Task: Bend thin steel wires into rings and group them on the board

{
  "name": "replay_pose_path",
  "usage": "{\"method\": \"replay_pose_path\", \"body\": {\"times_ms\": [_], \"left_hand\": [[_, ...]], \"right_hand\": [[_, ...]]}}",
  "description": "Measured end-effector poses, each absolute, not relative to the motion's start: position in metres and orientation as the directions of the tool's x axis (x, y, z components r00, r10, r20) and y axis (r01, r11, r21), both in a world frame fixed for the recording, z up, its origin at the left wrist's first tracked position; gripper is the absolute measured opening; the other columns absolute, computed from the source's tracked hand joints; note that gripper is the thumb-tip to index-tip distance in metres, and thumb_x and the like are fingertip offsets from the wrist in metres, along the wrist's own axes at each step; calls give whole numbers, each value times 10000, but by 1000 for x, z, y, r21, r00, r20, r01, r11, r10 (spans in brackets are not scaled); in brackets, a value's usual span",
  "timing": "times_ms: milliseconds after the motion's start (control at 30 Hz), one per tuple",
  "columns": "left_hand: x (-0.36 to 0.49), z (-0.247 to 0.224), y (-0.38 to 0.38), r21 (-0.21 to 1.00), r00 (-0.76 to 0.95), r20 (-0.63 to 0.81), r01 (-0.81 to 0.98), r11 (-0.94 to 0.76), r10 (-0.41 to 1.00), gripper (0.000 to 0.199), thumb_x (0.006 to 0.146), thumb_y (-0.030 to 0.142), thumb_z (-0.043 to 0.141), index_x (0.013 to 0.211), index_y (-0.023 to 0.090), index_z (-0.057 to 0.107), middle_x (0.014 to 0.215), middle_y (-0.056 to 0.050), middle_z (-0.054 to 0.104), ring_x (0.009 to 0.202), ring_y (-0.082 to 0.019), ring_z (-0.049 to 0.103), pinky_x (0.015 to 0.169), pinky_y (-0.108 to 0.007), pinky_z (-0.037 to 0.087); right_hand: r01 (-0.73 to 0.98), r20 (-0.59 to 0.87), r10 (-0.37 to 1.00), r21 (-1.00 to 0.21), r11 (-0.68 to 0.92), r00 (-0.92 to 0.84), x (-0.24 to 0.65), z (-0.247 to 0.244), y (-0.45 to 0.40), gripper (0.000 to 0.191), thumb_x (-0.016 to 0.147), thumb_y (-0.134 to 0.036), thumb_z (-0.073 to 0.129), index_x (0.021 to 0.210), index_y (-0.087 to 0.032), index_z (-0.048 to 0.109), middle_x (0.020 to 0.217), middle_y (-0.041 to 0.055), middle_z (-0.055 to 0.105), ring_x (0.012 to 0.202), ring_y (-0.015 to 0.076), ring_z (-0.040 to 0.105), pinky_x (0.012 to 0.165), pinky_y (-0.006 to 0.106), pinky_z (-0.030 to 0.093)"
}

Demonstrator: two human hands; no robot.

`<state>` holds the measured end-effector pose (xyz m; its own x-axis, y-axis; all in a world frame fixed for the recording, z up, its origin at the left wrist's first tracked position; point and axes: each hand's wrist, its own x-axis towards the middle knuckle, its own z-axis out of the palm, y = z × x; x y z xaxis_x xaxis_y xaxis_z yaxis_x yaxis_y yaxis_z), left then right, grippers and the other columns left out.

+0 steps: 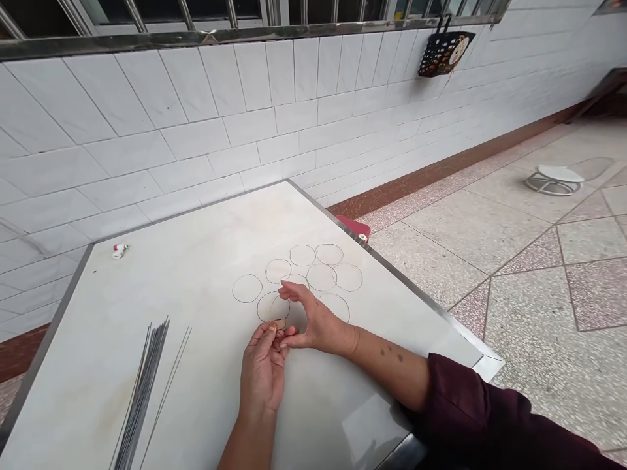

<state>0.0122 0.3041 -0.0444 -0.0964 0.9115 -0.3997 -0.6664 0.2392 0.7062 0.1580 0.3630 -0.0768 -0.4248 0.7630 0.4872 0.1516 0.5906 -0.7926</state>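
My left hand (264, 365) is closed in a pinch on a small tan piece (279, 324), its thumb on top; I cannot tell what the piece is made of. Just beyond the fingertips is a thin dark wire ring (258, 312), and whether it is also held is unclear. My right hand (316, 323) curves beside the left, thumb and fingers wide apart, the thumb tip close to the left fingers. Around and past the hands, several more thin wire rings (247, 302) lie flat on the white table, some overlapping.
A bundle of straight grey wires (142, 398) lies on the table's left side, two loose wires (166, 395) beside it. Small red and white items (119, 250) sit near the back left corner. The table (196, 274) has a metal edge against a tiled wall (255, 124). A white stool (556, 179) stands on the floor.
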Motion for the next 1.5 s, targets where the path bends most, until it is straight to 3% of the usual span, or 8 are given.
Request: {"method": "replay_pose_path", "body": {"times_ms": [133,367,733,967,1233,1500], "left_hand": [[10,-45,303,703,-95,-417,-664,255,904,141,725,232,826,790,151,730,718,-18,675,798,-171,711,742,-257,557],[6,-48,305,722,-84,-427,-631,284,900,98,767,208,798,794,153,722,726,-22,675,805,-176,709,833,-303,558],[7,-44,304,710,-33,-406,-641,293,913,247,870,341,696,958,118,756,807,-59,677,935,-228,706,943,-358,538],[5,-44,304,718,-158,-441,-653,242,884,209,919,278,604,975,136,746,918,-99,719,955,-240,715,918,-391,563],[3,-44,306,752,-256,-412,-638,167,875,115,917,235,625,927,169,719,923,-69,724,934,-207,720,950,-395,555],[6,-44,307,735,-187,-470,-624,265,863,63,865,191,720,916,154,729,942,-90,754,902,-193,731,882,-338,577]], "right_hand": [[193,481,752,-770,609,-451,160,-73,362,1129,662,-288,892,1537,-304,178,1404,138,446,1276,282,509,1062,490,464],[348,479,749,-679,647,-458,162,-72,361,1013,686,-300,871,1504,-291,273,1418,132,483,1304,309,481,1068,516,447],[401,461,784,-681,613,-415,162,-70,362,1033,664,-287,880,1505,-267,282,1396,138,512,1260,314,514,1041,536,454],[419,455,814,-701,577,-360,163,-67,363,1060,645,-273,891,1508,-284,275,1374,126,538,1259,306,525,1042,533,457],[437,454,819,-695,571,-350,165,-67,365,1082,657,-279,883,1525,-300,238,1329,112,566,1221,309,547,1025,542,463],[426,473,797,-676,602,-376,164,-65,362,1071,664,-275,876,1521,-298,235,1328,114,571,1209,305,546,1012,529,465]]}}
